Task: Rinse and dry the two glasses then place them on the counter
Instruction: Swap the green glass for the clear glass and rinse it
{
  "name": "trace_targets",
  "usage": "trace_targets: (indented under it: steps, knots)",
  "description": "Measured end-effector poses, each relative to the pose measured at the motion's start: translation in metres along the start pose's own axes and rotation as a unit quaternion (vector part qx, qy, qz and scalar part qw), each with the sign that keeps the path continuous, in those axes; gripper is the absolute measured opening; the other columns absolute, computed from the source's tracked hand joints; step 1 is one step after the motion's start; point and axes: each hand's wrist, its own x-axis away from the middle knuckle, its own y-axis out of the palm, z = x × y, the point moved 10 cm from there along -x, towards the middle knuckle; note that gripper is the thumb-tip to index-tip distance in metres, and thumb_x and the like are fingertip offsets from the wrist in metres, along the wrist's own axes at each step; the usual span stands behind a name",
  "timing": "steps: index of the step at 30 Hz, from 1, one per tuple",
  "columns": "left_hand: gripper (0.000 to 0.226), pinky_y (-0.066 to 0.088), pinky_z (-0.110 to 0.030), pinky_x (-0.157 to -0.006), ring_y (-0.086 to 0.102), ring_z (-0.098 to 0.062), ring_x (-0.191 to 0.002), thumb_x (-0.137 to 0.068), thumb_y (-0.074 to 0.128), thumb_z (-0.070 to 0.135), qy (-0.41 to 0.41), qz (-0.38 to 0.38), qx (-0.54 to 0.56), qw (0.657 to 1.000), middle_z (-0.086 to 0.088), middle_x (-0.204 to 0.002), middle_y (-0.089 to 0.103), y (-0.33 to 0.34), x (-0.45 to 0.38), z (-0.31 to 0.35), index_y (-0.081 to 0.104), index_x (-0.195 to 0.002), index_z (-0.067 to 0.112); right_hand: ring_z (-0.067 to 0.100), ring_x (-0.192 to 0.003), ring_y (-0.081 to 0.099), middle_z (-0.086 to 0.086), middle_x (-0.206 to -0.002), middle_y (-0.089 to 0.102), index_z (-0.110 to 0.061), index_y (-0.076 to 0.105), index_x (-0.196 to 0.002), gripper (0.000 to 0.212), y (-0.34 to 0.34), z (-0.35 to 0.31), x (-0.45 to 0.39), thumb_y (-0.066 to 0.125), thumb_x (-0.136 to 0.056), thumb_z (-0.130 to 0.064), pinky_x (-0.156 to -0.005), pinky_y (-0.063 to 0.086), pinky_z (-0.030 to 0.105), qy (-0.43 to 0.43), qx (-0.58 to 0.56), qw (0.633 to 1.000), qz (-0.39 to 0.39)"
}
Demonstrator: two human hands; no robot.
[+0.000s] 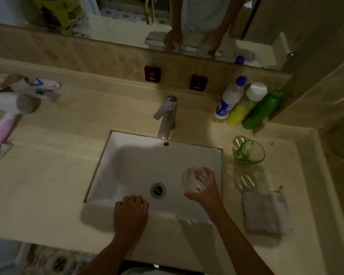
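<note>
Trouble starts lower centre: the left hand (130, 210) rests with curled fingers on the sink (115, 175) rim, holding nothing. Right of the drain, the right hand (204, 192) keeps its grip clamped around the clear glass (195, 180) over the basin; likely wet, it could slip. Further right, the green glass (248, 151) and cloth (265, 211) wait on the bench (48, 185).

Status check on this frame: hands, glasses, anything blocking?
Right hand grips clear glass over sink. Left hand rests on sink's front edge, holding nothing. Green glass waits on counter, cloth nearby. Path to faucet unobstructed.
</note>
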Motion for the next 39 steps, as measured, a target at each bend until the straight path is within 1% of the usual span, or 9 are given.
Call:
trace_targets:
  steps: [2,4,8,11,15,21,26,30,39]
  knots:
    - [0.010,0.043,-0.038,-0.062,0.060,-0.032,-0.068,-0.074,0.069,0.017,-0.004,0.000,0.002,1.000,-0.011,-0.076,0.064,0.000,0.000,-0.001,0.069,-0.083,0.011,0.004,-0.121,0.052,-0.009,-0.129,0.054,-0.037,0.044,-0.125,0.091,0.004,0.002,0.000,0.089,-0.053,-0.004,-0.088,0.047,0.019,0.001,0.018,1.000,-0.004]
    - [0.026,0.042,-0.038,-0.063,0.059,-0.032,-0.069,-0.082,0.044,0.020,0.001,-0.018,0.004,1.000,-0.011,-0.078,0.064,0.006,-0.001,0.001,0.069,-0.085,0.011,0.004,-0.120,0.053,-0.012,-0.128,0.055,-0.038,0.045,-0.124,0.090,0.004,-0.001,-0.002,0.090,-0.052,-0.009,-0.092,0.048,0.024,-0.004,0.041,0.999,-0.004]
    - [0.014,0.041,-0.037,-0.062,0.058,-0.031,-0.069,-0.082,0.056,0.019,-0.003,-0.003,0.007,1.000,-0.011,-0.077,0.063,0.003,-0.002,-0.001,0.068,-0.085,0.012,0.004,-0.116,0.054,-0.013,-0.124,0.056,-0.040,0.045,-0.117,0.089,0.002,-0.004,-0.009,0.092,-0.051,-0.003,-0.092,0.048,0.022,-0.003,0.088,0.996,-0.018]
    - [0.036,0.040,-0.038,-0.064,0.057,-0.031,-0.072,-0.085,0.032,0.022,-0.003,-0.037,0.011,0.999,-0.010,-0.080,0.062,0.011,-0.001,-0.001,0.067,-0.087,0.014,0.007,-0.115,0.053,-0.009,-0.125,0.055,-0.034,0.041,-0.126,0.096,0.000,-0.011,-0.016,0.094,-0.050,-0.008,-0.090,0.045,0.018,-0.006,0.134,0.990,-0.034]
    - [0.042,0.040,-0.038,-0.066,0.057,-0.030,-0.074,-0.086,0.027,0.024,-0.011,-0.051,0.012,0.999,-0.009,-0.082,0.063,0.014,0.000,-0.003,0.067,-0.089,0.015,0.008,-0.116,0.052,-0.007,-0.127,0.054,-0.022,0.041,-0.138,0.106,0.002,-0.017,-0.024,0.096,-0.048,-0.016,-0.088,0.043,0.012,-0.004,0.215,0.975,-0.057]
    - [0.014,0.041,-0.040,-0.066,0.058,-0.033,-0.075,-0.079,0.063,0.013,-0.008,-0.024,-0.012,1.000,-0.013,-0.083,0.063,0.008,0.001,-0.003,0.068,-0.092,0.011,0.017,-0.118,0.052,0.004,-0.131,0.054,-0.017,0.040,-0.142,0.111,0.005,-0.020,-0.035,0.096,-0.047,-0.023,-0.094,0.043,0.024,0.017,0.317,0.944,-0.088]
    - [0.020,0.040,-0.039,-0.065,0.057,-0.033,-0.074,-0.083,0.050,0.016,-0.003,-0.010,-0.008,1.000,-0.014,-0.082,0.062,0.007,0.001,-0.002,0.068,-0.091,0.011,0.021,-0.118,0.054,0.008,-0.131,0.056,-0.019,0.041,-0.138,0.106,0.008,-0.021,-0.036,0.095,-0.048,-0.028,-0.093,0.047,0.029,0.029,0.362,0.927,-0.097]
    - [0.022,0.036,-0.039,-0.062,0.055,-0.034,-0.072,-0.067,0.075,0.008,-0.006,-0.012,-0.010,1.000,-0.015,-0.079,0.061,0.004,0.002,-0.002,0.068,-0.087,0.009,0.020,-0.113,0.057,0.008,-0.128,0.059,-0.022,0.042,-0.138,0.107,0.005,-0.023,-0.037,0.094,-0.045,-0.039,-0.092,0.052,0.033,0.035,0.373,0.924,-0.080]
    - [0.015,0.032,-0.040,-0.062,0.054,-0.033,-0.074,-0.076,0.057,0.011,0.001,0.014,-0.014,1.000,-0.014,-0.081,0.060,0.004,0.001,0.000,0.067,-0.086,0.011,0.020,-0.114,0.050,-0.001,-0.121,0.058,-0.034,0.038,-0.137,0.106,0.003,-0.037,-0.035,0.087,-0.046,-0.055,-0.089,0.052,0.041,0.011,0.454,0.888,-0.080]
